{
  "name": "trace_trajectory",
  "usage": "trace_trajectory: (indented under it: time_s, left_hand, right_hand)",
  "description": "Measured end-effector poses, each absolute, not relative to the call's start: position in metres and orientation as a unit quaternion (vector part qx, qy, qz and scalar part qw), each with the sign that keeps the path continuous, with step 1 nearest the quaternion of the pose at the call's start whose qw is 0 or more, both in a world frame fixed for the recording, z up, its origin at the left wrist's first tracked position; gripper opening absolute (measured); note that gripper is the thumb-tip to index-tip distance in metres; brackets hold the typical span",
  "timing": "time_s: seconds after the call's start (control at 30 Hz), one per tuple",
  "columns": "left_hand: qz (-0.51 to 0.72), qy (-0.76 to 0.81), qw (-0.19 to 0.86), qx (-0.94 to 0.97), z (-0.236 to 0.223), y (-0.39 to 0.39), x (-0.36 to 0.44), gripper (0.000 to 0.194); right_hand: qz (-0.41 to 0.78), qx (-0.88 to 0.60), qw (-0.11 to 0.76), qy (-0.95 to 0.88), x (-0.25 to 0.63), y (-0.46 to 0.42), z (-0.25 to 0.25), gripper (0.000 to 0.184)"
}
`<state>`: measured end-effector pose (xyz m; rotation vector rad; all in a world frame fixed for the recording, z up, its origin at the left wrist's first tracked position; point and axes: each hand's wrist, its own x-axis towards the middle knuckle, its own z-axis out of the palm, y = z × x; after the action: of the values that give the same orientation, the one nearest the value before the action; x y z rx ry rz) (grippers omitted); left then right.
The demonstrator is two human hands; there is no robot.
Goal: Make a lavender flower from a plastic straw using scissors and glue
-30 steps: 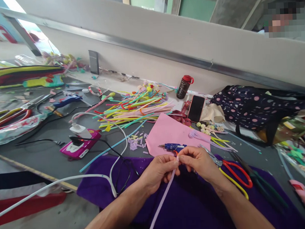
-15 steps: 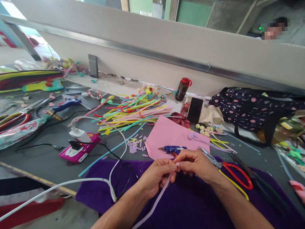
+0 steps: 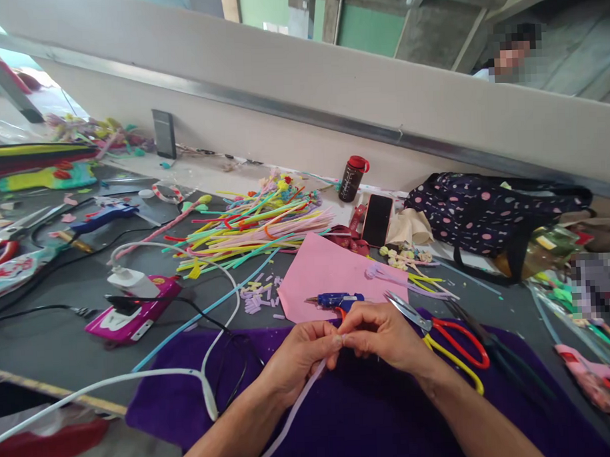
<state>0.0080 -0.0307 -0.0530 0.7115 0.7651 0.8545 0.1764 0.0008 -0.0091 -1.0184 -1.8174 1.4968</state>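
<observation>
My left hand pinches a pale lilac pipe cleaner between thumb and fingers, and its long tail hangs down toward the bottom edge. At the upper end of the stem, my right hand is closed on it too, fingertips touching those of my left. The small tip between the fingers is mostly hidden. Beneath both hands lies a purple cloth. Just beyond them, a blue hot glue gun rests on a pink sheet. Scissors with red and yellow handles lie beside my right wrist.
Bundled colourful pipe cleaners and cut lilac bits lie ahead. A magenta power strip with cables sits left. Behind stand a bottle, a phone and a patterned bag. Dark-handled pliers lie right. A person is beyond the partition.
The view has swung slightly right, so the table things appear farther left. Both hands stay pinched together on the pipe cleaner, with little change in their grip.
</observation>
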Motion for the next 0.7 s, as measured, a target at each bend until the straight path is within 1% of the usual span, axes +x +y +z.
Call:
trace_trajectory:
  time_s: [0.27,0.43,0.6,0.7]
  left_hand:
    - [0.402,0.340,0.786,0.323,-0.056,-0.033,0.008,0.023]
    - [0.421,0.338,0.784,0.307,-0.053,-0.035,0.009,0.023]
    - [0.403,0.329,0.792,0.318,-0.049,-0.035,0.006,0.019]
    - [0.413,0.347,0.782,0.312,-0.049,-0.036,0.006,0.020]
  right_hand:
    - [0.556,-0.362,0.275,-0.696,0.177,-0.001,-0.014,0.011]
    - [0.562,-0.368,0.257,-0.695,0.180,-0.003,-0.019,0.012]
    - [0.516,-0.382,0.263,-0.721,0.179,-0.008,-0.011,0.013]
    - [0.522,-0.370,0.258,-0.724,0.179,-0.008,-0.008,0.016]
